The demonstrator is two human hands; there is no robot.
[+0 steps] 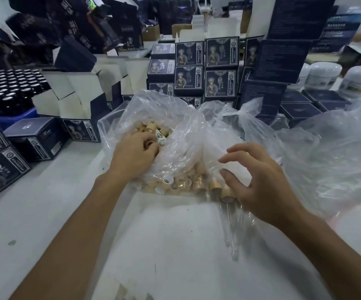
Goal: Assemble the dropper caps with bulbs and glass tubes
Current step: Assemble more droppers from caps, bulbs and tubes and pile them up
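A clear plastic bag (153,113) lies open on the white table, filled with several tan wooden dropper caps (188,184). My left hand (134,152) reaches inside the bag, its fingers curled around a cap at the top of the pile. A small white printed piece (161,138) lies just beyond its fingertips. My right hand (259,180) hovers over the bag's near right corner with fingers spread, holding nothing. Glass tubes (232,232) with wooden caps on them lie beneath that hand, pointing toward me.
Dark blue printed boxes (205,68) are stacked behind the bag and to the left (36,137). A tray of dark bottles (11,83) sits far left. More crumpled clear plastic (330,152) lies right. White jars (324,74) stand at back right.
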